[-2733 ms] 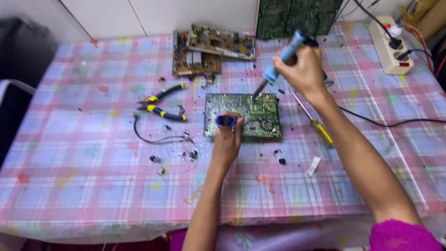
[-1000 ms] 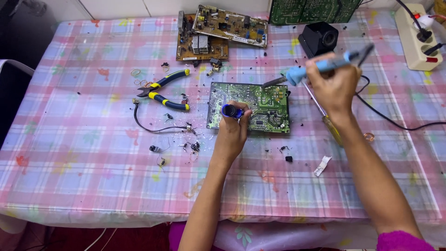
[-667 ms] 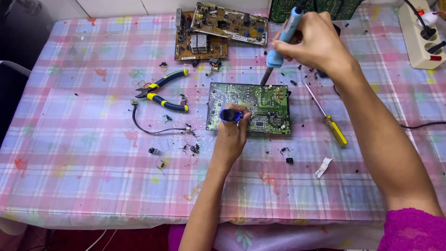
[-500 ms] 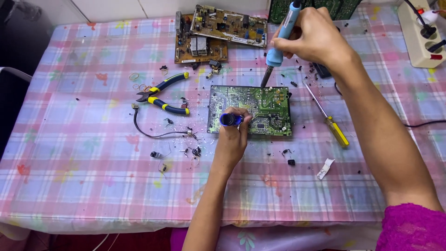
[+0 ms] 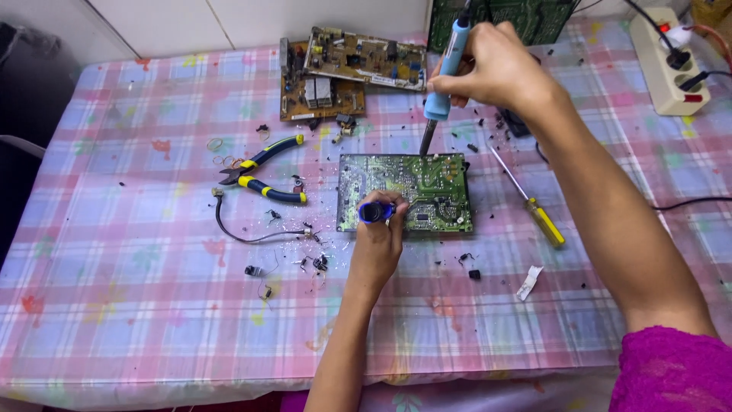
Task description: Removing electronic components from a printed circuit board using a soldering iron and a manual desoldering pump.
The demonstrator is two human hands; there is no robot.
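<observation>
A green circuit board (image 5: 427, 183) lies flat on the pink checked tablecloth (image 5: 137, 305), solder side up. My right hand (image 5: 496, 72) grips a light blue soldering iron (image 5: 442, 76) held nearly upright, its dark tip just above the board's far edge. My left hand (image 5: 381, 229) rests at the board's near left corner and holds a small dark blue tool (image 5: 374, 212) against the board.
Blue and yellow pliers (image 5: 263, 179) and a black wire (image 5: 244, 229) lie left of the board. A yellow-handled screwdriver (image 5: 534, 210) lies to the right. Two brown circuit boards (image 5: 343, 72) sit at the back, a white power strip (image 5: 667, 61) far right. Small black parts are scattered near the front.
My right hand swung the soldering iron from lying sideways at the right to upright over the board's far edge. The left hand stayed on the board.
</observation>
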